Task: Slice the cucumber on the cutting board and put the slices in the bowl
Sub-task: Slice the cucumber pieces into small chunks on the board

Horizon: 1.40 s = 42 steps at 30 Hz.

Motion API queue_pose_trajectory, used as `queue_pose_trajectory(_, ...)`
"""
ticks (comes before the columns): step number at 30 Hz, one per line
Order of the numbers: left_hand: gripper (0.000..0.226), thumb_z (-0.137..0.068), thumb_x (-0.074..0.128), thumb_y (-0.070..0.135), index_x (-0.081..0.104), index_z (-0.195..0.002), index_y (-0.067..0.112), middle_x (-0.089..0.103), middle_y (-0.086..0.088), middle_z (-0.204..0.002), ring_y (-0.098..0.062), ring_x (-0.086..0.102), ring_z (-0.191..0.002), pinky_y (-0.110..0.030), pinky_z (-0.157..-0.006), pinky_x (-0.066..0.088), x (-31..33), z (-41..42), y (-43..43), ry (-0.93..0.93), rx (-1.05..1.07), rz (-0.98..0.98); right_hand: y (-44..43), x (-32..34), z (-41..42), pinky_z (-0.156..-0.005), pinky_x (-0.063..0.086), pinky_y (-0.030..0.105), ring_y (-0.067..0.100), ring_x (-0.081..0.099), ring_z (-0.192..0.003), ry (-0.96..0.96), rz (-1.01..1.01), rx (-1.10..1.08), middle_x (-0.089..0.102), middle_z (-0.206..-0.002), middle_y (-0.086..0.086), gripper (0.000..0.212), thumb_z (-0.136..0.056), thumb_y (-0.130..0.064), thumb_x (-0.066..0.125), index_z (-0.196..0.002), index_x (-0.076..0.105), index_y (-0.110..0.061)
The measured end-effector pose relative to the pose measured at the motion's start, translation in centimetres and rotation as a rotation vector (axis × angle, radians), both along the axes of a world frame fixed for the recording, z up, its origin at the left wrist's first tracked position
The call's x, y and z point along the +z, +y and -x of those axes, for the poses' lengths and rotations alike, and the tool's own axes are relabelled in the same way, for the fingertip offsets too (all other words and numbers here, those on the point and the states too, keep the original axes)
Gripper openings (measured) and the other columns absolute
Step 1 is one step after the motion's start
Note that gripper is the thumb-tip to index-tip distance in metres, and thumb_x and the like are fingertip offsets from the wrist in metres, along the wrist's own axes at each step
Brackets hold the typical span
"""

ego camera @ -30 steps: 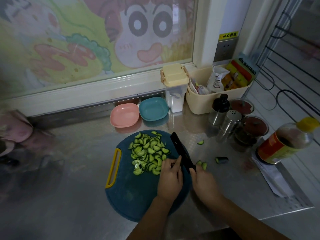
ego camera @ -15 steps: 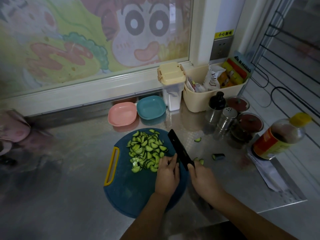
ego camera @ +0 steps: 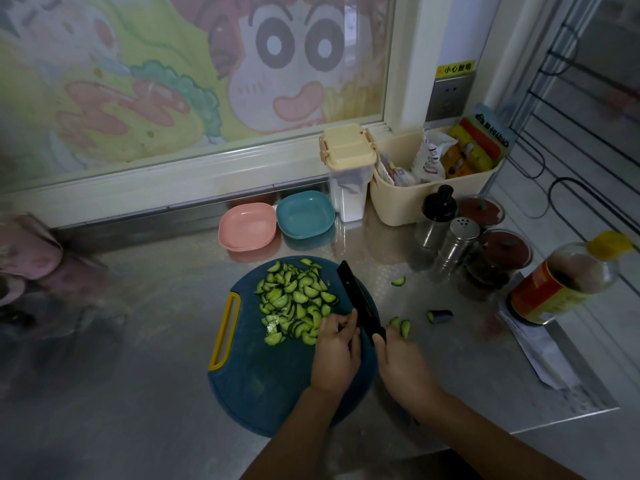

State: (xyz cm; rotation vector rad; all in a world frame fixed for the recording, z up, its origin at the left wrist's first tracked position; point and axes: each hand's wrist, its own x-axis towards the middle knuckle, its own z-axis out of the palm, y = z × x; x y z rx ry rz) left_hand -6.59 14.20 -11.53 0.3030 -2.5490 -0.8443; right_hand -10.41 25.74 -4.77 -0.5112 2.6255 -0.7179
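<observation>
A round blue cutting board with a yellow handle lies on the steel counter. A pile of half-moon cucumber slices covers its far half. My right hand grips the handle of a black knife, whose blade lies along the right side of the pile. My left hand rests against the near slices, with its thumb touching the blade. A pink bowl and a teal bowl stand empty behind the board.
Stray slices and a cucumber end lie on the counter right of the board. A cream-lidded container, a cream basket, shakers, jars and an oil bottle crowd the back right. A pink cloth sits far left.
The view has shifted slightly. Both hands and the knife stay at the near right edge of the slice pile, and my left fingers have drawn in a little beside the blade.
</observation>
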Motion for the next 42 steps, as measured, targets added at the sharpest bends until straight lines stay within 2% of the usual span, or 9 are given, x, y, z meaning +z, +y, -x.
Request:
queue_pose_trajectory(5, 0.035, -0.087, 0.053, 0.008, 0.061, -0.121, 0.000, 0.057, -0.006, -0.085, -0.008, 0.042, -0.088, -0.011, -0.081, 0.035, 0.1, 0.1, 0.0, 0.010, -0.003, -0.013, -0.7, -1.5, 0.2, -0.066, 0.043, 0.031, 0.024, 0.061, -0.082, 0.026, -0.038, 0.002, 0.065, -0.095, 0.012, 0.035, -0.101, -0.031, 0.027, -0.104, 0.051, -0.007)
queue_pose_trajectory(9, 0.038, -0.091, 0.043, 0.018, 0.061, -0.121, 0.002, 0.057, -0.007, -0.087, -0.009, 0.043, -0.089, -0.013, -0.080, 0.037, 0.1, 0.0, 0.1, 0.003, 0.008, -0.035, -0.5, -1.2, 0.3, -0.065, 0.037, 0.029, 0.027, 0.061, -0.090, -0.005, -0.028, -0.018, 0.064, -0.102, 0.014, 0.037, -0.102, -0.029, 0.027, -0.117, 0.050, -0.004)
queue_pose_trajectory(12, 0.041, -0.089, 0.041, 0.017, 0.060, -0.123, 0.004, 0.057, -0.007, -0.090, -0.010, 0.043, -0.091, -0.015, -0.081, 0.038, 0.1, -0.1, 0.2, -0.001, -0.003, -0.026, -0.1, 0.0, 0.4, -0.075, 0.041, 0.030, 0.027, 0.060, -0.099, -0.039, -0.044, 0.008, 0.061, -0.115, 0.016, 0.040, -0.103, -0.026, 0.025, -0.129, 0.041, -0.001)
queue_pose_trajectory(16, 0.040, -0.090, 0.042, 0.018, 0.060, -0.122, 0.005, 0.057, -0.006, -0.089, -0.010, 0.043, -0.090, -0.015, -0.081, 0.038, 0.2, 0.0, 0.1, 0.001, 0.006, -0.041, 0.2, 1.2, 0.2, -0.084, 0.041, 0.030, 0.028, 0.057, -0.106, -0.091, 0.012, -0.019, 0.056, -0.124, 0.019, 0.043, -0.103, -0.025, 0.026, -0.132, 0.039, 0.003)
queue_pose_trajectory(22, 0.039, -0.091, 0.043, 0.021, 0.062, -0.119, 0.002, 0.058, -0.007, -0.087, -0.009, 0.044, -0.089, -0.015, -0.080, 0.039, 0.2, 0.0, 0.2, 0.001, 0.028, -0.027, 0.6, 1.3, -0.1, -0.071, 0.043, 0.032, 0.028, 0.061, -0.090, -0.057, 0.071, -0.036, 0.062, -0.103, 0.017, 0.040, -0.102, -0.027, 0.028, -0.124, 0.047, 0.001)
queue_pose_trajectory(25, 0.039, -0.090, 0.043, 0.021, 0.062, -0.118, 0.001, 0.059, -0.007, -0.086, -0.010, 0.045, -0.089, -0.016, -0.080, 0.040, 0.1, 0.0, 0.2, 0.001, 0.039, -0.022, 0.7, 1.0, 0.0, -0.059, 0.034, 0.027, 0.026, 0.061, -0.082, -0.041, 0.092, -0.034, 0.061, -0.090, 0.013, 0.036, -0.102, -0.028, 0.028, -0.114, 0.051, -0.002)
queue_pose_trajectory(30, 0.039, -0.090, 0.044, 0.021, 0.063, -0.115, 0.000, 0.060, -0.008, -0.085, -0.010, 0.045, -0.088, -0.017, -0.079, 0.041, 0.3, 0.0, 0.3, 0.012, 0.052, -0.020, 0.8, 0.8, 0.0, -0.059, 0.032, 0.027, 0.026, 0.060, -0.082, -0.048, 0.107, -0.024, 0.056, -0.083, 0.007, 0.035, -0.102, -0.029, 0.028, -0.108, 0.052, -0.004)
queue_pose_trajectory(38, 0.031, -0.088, 0.053, 0.016, 0.066, -0.112, 0.000, 0.062, -0.008, -0.087, -0.010, 0.046, -0.089, -0.017, -0.080, 0.041, -0.3, -0.1, 0.2, 0.025, 0.065, -0.026, 0.4, 0.4, -0.2, -0.061, 0.031, 0.023, 0.026, 0.061, -0.090, -0.015, 0.074, -0.024, 0.063, -0.101, 0.015, 0.037, -0.102, -0.027, 0.027, -0.119, 0.048, -0.001)
queue_pose_trajectory(42, 0.034, -0.089, 0.048, 0.019, 0.066, -0.111, 0.000, 0.062, -0.008, -0.087, -0.009, 0.047, -0.088, -0.015, -0.081, 0.040, -0.1, 0.0, 0.1, 0.035, 0.056, -0.020, 0.2, -0.2, -0.3, -0.059, 0.027, 0.021, 0.024, 0.060, -0.086, -0.003, 0.064, -0.013, 0.063, -0.100, 0.015, 0.034, -0.102, -0.026, 0.027, -0.109, 0.051, -0.002)
